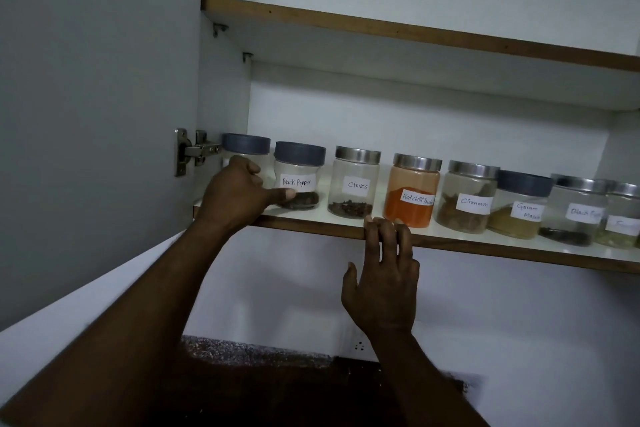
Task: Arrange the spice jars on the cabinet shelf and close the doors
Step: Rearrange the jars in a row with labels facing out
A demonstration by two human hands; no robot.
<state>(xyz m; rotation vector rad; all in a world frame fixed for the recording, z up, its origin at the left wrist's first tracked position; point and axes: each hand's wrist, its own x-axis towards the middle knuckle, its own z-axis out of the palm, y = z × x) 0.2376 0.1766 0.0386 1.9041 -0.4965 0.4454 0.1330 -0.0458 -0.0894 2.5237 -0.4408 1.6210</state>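
Note:
Several labelled spice jars stand in a row on the cabinet shelf (pixel 311 224). My left hand (pixel 239 194) grips the leftmost jar (pixel 246 146), which has a grey lid; the hand hides its body. Its thumb reaches toward the Black Pepper jar (pixel 299 180). To the right stand the Cloves jar (pixel 355 182), the Red Chilli Powder jar (pixel 412 191), the Cinnamon jar (pixel 467 201) and the Garam Masala jar (pixel 519 206). My right hand (pixel 384 274) rests with straight fingers on the shelf's front edge below the chilli jar.
The left cabinet door (pixel 86 114) stands open, hung on a metal hinge (pixel 194 151). An upper shelf (pixel 381 28) runs above the jars. Two more jars (pixel 578 210) stand at the far right, partly cut off. A dark countertop (pixel 277 374) lies below.

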